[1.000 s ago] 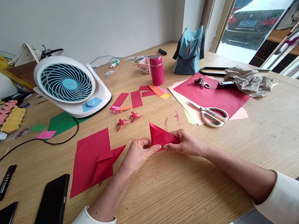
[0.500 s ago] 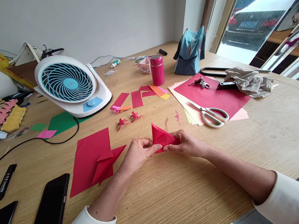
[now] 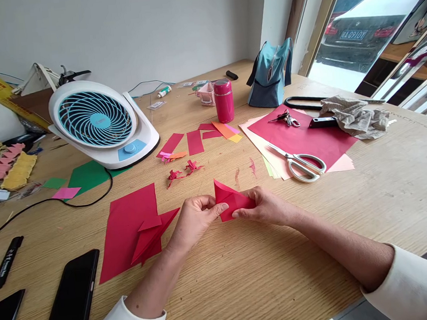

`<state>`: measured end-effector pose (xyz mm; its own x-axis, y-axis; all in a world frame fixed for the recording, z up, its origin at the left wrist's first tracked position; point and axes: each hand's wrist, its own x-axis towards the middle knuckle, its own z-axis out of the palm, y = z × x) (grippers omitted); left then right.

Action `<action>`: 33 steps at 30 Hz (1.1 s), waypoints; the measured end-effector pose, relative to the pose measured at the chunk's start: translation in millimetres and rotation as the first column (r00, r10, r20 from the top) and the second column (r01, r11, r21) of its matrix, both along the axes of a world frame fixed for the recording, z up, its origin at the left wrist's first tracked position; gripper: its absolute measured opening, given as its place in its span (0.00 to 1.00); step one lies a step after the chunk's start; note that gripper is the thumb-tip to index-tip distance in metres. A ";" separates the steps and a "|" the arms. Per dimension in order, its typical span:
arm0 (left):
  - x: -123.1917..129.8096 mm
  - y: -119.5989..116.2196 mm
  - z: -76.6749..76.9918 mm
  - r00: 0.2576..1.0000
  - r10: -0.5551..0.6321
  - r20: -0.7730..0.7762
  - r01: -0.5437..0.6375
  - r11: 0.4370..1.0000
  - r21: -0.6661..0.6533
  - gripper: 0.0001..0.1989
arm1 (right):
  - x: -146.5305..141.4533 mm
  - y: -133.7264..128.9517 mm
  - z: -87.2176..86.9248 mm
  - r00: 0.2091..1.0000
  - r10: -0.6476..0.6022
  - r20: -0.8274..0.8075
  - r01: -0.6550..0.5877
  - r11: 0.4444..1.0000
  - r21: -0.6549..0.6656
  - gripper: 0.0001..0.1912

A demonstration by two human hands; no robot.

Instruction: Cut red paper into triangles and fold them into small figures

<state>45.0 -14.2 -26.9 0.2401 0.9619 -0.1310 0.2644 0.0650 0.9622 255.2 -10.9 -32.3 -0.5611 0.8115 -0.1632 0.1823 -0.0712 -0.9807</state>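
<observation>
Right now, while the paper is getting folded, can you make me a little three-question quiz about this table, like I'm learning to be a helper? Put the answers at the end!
1. True or false: the left hand and the right hand are both holding the folded red paper.

2. What are the keys lying on?
A) a phone
B) the big red sheet
C) the fan

3. Fill in the blank: going from left to right in the picture, the shiny bottle comes between the small pink basket and the ____.

Key: 1. True. 2. B. 3. Blue bag.
</observation>
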 end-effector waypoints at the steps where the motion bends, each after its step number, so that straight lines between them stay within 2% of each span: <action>1: 1.4 -0.9 0.9 1.000 0.003 -0.006 -0.003 1.000 0.002 0.18 | -0.1 0.3 -1.2 1.000 -0.013 -0.002 0.013 1.000 -0.008 0.21; 5: 5.9 -3.5 5.8 1.000 0.000 0.000 0.000 0.999 -0.039 0.17 | 0.4 0.3 -7.2 0.999 -0.052 0.000 0.052 0.998 -0.021 0.21; 17: 4.4 -1.7 7.3 0.989 0.014 0.145 0.007 0.989 -0.147 0.13 | 2.0 -1.1 -10.5 1.000 0.024 -0.019 -0.024 0.999 0.026 0.17; 29: 2.3 0.5 10.0 0.984 0.118 0.132 -0.110 0.992 -0.063 0.10 | -0.4 -3.6 -10.3 0.999 0.049 0.007 -0.049 0.997 0.059 0.15; 33: 3.7 0.6 14.0 0.964 0.193 0.184 -0.186 0.981 -0.057 0.13 | -1.5 -5.6 -11.7 0.996 0.041 0.084 -0.049 0.994 0.100 0.14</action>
<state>48.7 -13.7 -12.9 0.0776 0.9872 -0.1390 0.0583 0.1347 0.9892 253.7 -16.5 -44.0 -0.5858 0.8003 -0.1280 0.2629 0.0382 -0.9641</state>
